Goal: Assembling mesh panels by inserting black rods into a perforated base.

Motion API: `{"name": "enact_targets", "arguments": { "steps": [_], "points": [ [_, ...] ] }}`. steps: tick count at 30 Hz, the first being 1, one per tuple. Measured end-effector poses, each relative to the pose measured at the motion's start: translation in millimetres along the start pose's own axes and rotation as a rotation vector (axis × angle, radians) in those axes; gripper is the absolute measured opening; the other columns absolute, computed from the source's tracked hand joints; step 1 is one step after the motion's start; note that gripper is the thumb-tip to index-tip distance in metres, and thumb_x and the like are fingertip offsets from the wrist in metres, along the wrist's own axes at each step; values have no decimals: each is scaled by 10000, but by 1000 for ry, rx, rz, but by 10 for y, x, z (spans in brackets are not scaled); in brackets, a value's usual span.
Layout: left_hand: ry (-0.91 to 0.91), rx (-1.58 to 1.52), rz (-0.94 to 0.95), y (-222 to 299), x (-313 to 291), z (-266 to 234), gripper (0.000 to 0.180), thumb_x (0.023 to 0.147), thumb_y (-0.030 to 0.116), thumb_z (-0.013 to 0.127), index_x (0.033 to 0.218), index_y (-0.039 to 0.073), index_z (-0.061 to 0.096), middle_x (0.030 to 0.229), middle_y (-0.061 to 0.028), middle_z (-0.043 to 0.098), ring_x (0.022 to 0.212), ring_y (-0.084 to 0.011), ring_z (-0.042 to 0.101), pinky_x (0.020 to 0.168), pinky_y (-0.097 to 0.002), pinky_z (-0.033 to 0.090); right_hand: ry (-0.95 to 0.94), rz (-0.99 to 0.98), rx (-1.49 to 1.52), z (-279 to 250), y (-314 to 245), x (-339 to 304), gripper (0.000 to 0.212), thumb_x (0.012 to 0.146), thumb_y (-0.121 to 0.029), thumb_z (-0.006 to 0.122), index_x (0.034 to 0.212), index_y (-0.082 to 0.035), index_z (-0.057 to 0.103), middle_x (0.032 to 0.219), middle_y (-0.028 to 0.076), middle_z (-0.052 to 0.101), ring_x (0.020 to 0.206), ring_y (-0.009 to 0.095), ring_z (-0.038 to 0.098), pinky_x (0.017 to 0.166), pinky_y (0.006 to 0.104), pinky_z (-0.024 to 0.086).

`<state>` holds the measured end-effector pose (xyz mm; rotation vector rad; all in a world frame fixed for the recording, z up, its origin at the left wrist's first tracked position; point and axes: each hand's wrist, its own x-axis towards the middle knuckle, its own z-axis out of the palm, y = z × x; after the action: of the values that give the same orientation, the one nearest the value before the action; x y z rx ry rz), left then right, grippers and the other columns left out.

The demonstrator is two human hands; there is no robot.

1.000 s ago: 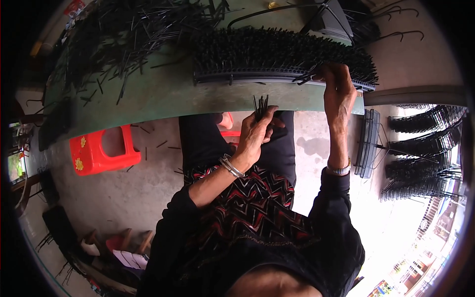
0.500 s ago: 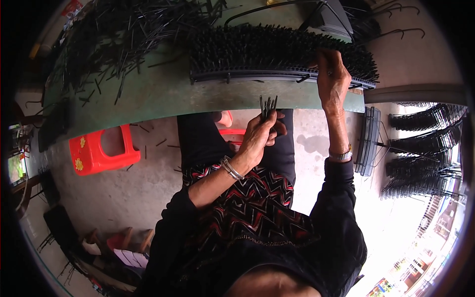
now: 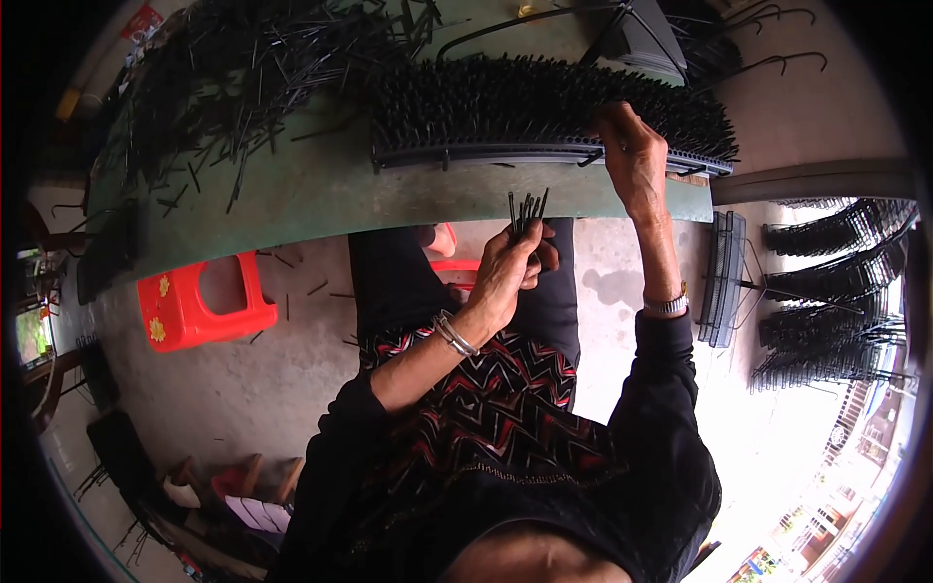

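My left hand (image 3: 508, 267) is closed around a small bunch of thin black sticks (image 3: 527, 207), their tips pointing up past the fingers, just short of the table edge. On the table lies a long black rack (image 3: 466, 154) densely filled with upright black sticks (image 3: 525, 102). My right hand (image 3: 635, 160) is at the rack's near side, right of its middle. Its thumb and fingertips are pinched together against the rows; whatever is between them is too small and dark to make out.
A heap of loose black sticks (image 3: 262, 78) covers the left of the green table (image 3: 321, 189). A red plastic stool (image 3: 185, 325) stands on the floor at left. Several black racks (image 3: 826, 291) are stacked at right, beside a grey one (image 3: 719, 282). Bent wire rods (image 3: 777, 63) stick out at upper right.
My right hand has shifted a little left along the rack and slightly down. The left hand keeps its bunch of sticks in nearly the same place.
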<state>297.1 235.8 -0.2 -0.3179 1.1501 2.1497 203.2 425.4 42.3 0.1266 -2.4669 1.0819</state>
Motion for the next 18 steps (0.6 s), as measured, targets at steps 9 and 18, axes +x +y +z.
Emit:
{"name": "enact_targets", "arguments": {
  "steps": [9, 18],
  "points": [
    [-31, 11, 53, 45, -14, 64, 365, 966, 376, 540, 1049, 22, 581, 743, -57, 590, 536, -41, 330, 468, -193, 256, -53, -162, -138, 17, 90, 66, 168, 841, -66, 668, 1003, -100, 696, 925, 56, 623, 787, 183, 631, 672, 264, 496],
    [-5, -27, 68, 17, -25, 84, 321, 968, 351, 540, 967, 30, 557, 796, -97, 633, 539, -50, 352, 461, -190, 261, 1, -184, -343, -6, 11, 39, 206, 871, -188, 647, 1064, -201, 717, 984, 59, 630, 859, 209, 620, 707, 307, 496]
  ]
}}
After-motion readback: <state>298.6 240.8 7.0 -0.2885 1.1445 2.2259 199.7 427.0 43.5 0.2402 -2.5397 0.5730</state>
